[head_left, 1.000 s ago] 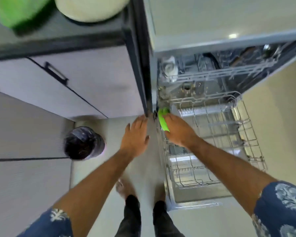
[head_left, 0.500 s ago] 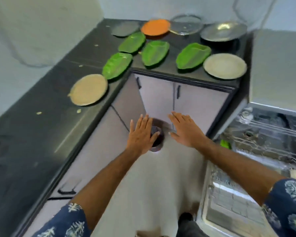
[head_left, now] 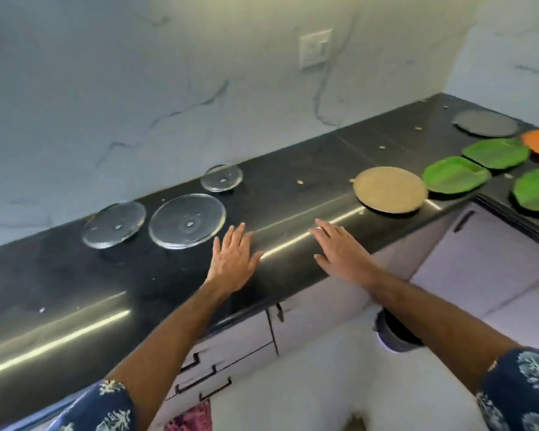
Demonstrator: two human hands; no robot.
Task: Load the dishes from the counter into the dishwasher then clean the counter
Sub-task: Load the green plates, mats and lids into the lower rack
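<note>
Head view shows your left hand [head_left: 233,262] and right hand [head_left: 343,252] flat, holding nothing. Just past your left fingertips, the glass plate [head_left: 187,220] looks slippery; grab carelessly and it could slide away.

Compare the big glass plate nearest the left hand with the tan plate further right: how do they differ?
The big glass plate is clear, showing the dark counter through it; the tan plate is opaque and matte. The glass plate lies just beyond the left hand; the tan plate sits beyond the right hand, by the counter's front edge. Both are round, flat, untouched.
</note>
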